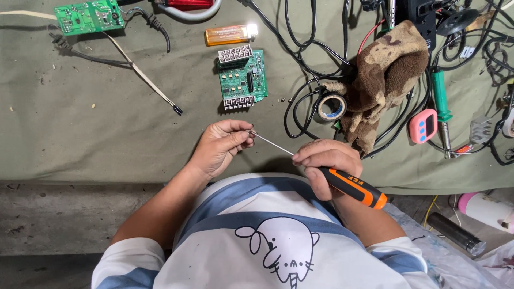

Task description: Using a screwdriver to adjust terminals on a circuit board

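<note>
Olive-green cloth covers the workbench, which is strewn with cables and tools. Right hand is closed around a screwdriver with an orange-and-black handle; its thin metal shaft runs up and left to the left hand. Left-hand fingertips are pinched together at the shaft tip, apparently on something very small, too small to identify. A green circuit board with terminal blocks at its top and bottom edges lies flat on the cloth just beyond the hands, touched by neither. Judged from this layout, work on the board is not in hand at this moment: the tool tip is being handled, clear of the board. A second circuit board, an orange lighter, a roll of tape and a brown rag lie nearby.
</note>
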